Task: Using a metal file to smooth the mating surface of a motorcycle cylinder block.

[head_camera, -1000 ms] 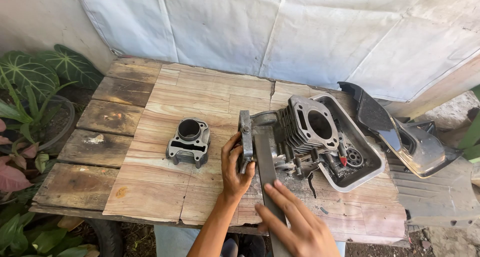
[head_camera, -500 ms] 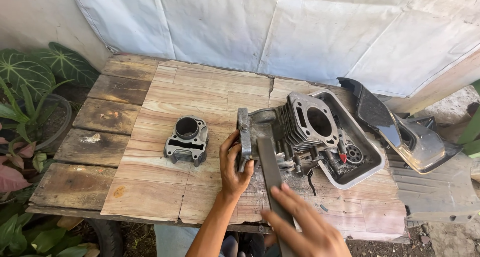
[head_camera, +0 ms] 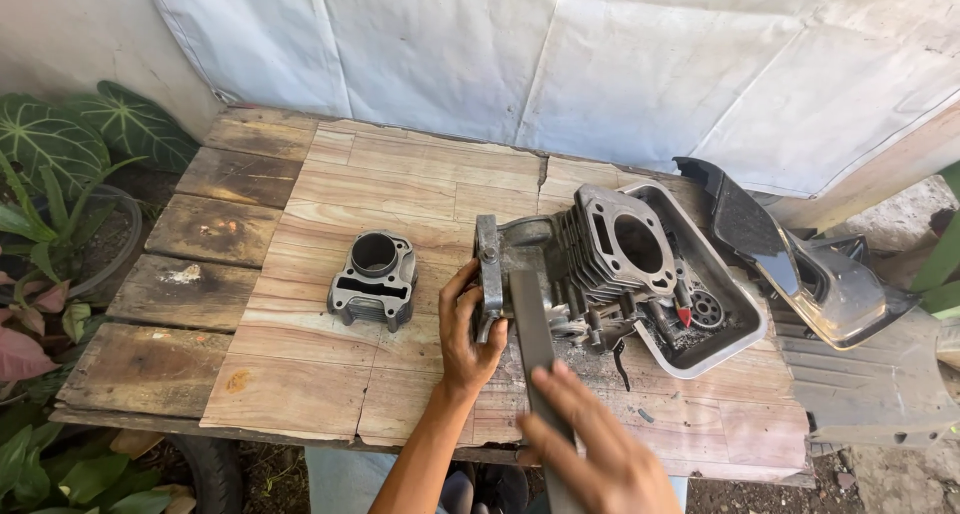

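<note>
A grey finned engine block lies on the wooden table, its right part resting in a metal tray. My left hand grips the flat metal flange at the block's left end. My right hand holds a long flat dark bar, whose far end lies against the block just right of the flange. A separate small grey cylinder part stands upright on the table, to the left of my left hand and apart from it.
The tray also holds small gears and a red-tipped piece. A black and silver plastic cover lies at the right on a grey panel. Green potted plants stand left. White sheeting hangs behind.
My right hand has slid the flat bar forward along the block, and the view has shifted slightly. My left hand has stayed on the flange.
</note>
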